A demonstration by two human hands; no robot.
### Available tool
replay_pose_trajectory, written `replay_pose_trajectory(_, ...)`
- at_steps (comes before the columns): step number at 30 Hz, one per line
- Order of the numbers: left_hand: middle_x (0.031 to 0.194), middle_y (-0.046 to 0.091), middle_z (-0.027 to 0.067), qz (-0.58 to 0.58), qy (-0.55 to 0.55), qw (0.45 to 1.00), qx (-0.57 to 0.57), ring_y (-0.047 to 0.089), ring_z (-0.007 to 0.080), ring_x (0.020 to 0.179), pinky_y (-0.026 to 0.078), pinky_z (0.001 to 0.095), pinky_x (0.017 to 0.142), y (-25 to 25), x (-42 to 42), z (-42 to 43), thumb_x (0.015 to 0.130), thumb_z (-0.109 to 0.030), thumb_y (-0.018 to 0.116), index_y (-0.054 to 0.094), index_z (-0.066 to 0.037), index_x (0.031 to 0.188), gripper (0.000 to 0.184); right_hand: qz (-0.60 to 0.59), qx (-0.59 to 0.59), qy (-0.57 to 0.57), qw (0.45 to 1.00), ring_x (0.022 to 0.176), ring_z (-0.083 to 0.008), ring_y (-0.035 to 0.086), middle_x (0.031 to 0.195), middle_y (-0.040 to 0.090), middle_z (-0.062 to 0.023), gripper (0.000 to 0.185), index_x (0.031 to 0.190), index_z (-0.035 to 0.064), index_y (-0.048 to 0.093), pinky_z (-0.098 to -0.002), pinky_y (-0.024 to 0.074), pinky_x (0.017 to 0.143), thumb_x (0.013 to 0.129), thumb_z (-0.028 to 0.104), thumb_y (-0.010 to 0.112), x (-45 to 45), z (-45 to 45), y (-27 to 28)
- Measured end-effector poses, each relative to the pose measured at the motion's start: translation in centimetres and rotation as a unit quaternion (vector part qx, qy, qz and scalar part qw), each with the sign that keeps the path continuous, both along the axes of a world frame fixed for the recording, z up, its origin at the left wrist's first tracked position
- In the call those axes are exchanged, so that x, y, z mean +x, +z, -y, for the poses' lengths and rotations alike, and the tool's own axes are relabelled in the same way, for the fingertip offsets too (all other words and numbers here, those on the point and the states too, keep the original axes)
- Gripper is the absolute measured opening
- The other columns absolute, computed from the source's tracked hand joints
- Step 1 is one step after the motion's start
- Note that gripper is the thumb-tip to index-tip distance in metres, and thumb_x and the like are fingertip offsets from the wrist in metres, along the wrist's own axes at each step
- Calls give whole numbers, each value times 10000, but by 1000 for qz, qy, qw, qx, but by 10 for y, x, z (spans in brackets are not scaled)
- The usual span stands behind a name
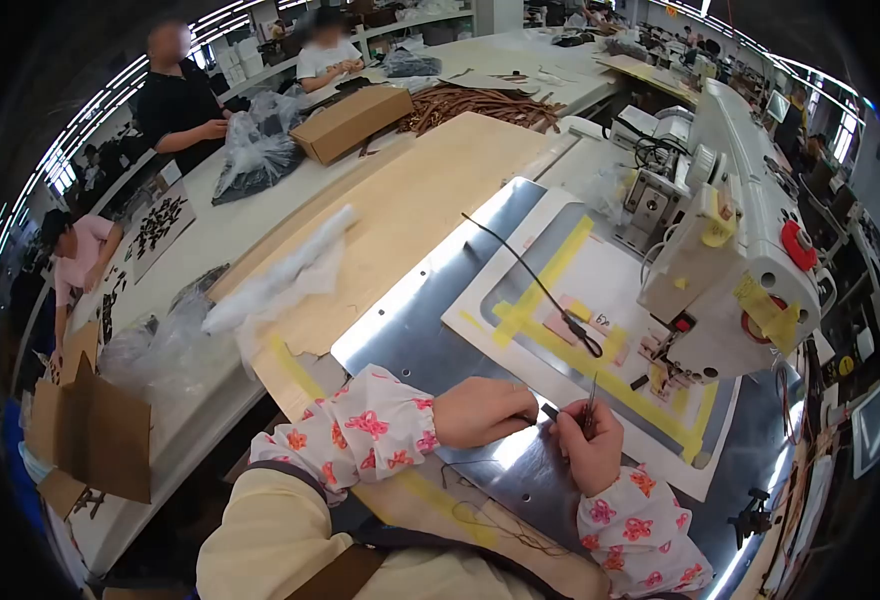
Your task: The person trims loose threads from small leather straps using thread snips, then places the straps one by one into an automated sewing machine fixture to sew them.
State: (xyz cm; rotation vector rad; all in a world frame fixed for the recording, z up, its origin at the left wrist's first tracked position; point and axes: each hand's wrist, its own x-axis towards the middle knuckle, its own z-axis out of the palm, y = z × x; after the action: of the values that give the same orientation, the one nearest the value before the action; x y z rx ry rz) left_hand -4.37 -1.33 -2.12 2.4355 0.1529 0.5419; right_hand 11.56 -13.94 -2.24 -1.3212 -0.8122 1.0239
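My left hand (485, 411) is closed over the metal plate, fingers bent and pressed together. What its fingertips hold, if anything, is hidden. Just to its right, my right hand (594, 450) is wrapped round a slim pointed metal tool (589, 416), whose tip points up and away from me. A small black strip (550, 411) sticks out from the fingers of my right hand toward the left one. Beyond the hands, a black cord (532, 272) with a looped end lies across the white template (475, 310) with yellow tape. Loose dark threads (505, 520) hang below my hands.
A large white sewing machine (750, 200) stands at the right over the template. Left of the shiny metal plate (400, 310) are a wooden board (430, 190), plastic bags (260, 140), a closed carton (352, 122) and an open carton (100, 425). Several people work across the table.
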Motion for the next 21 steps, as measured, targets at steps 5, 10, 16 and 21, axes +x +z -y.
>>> replay_pose_trajectory(5,780,553,77,7,0,999,34,583,263,687,469,352,591,1,1,1,771,-108,633,569,-70,938,183,9,2,3,1000,663,-83,588,758,614,-59,94,897,-31,535,-198,468,600,841,19,591,-1,0,-2)
replay_pose_trajectory(10,828,606,85,-15,46,988,-144,603,177,642,468,292,561,9,-3,2,803,-46,614,570,-62,1095,295,0,-4,1,1000,673,-82,594,747,614,-51,106,900,-29,542,-197,473,607,838,31,602,-2,2,0)
replay_pose_trajectory(16,929,637,91,-38,-19,963,-267,611,155,757,478,275,670,4,-1,4,845,-45,580,557,-42,1141,297,87,25,46,995,706,-111,626,777,647,-87,107,910,-41,564,-218,490,628,834,25,601,-2,0,-13)
replay_pose_trajectory(21,916,614,110,-59,-39,978,-198,609,207,796,475,308,682,12,-5,-13,856,-136,602,585,-34,1054,224,57,13,24,998,641,-103,605,707,631,-84,58,859,-40,552,-214,479,609,831,2,579,-4,1,-6)
